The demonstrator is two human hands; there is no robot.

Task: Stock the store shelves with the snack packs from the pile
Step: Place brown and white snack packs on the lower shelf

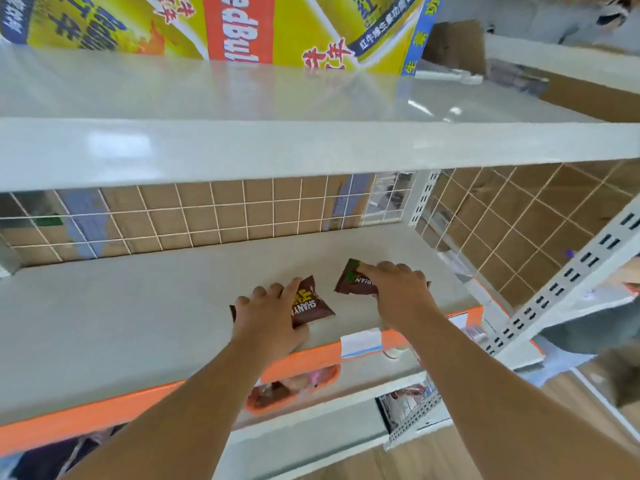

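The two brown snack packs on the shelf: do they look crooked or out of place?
Yes, both are askew. The left pack, under the left hand, and the right pack, under the right hand, lie flat, each turned at its own angle to the shelf's orange front strip.

The pale middle shelf (pixel 138 306) has an orange front edge (pixel 104 417) bearing a white label (pixel 362 342); the nearer brown pack (pixel 313 306) lies flat just behind and left of the label; the farther brown pack (pixel 353 282) lies deeper, straight behind the label; well above the label, the top shelf (pixel 173 98) carries a yellow carton (pixel 138 22).
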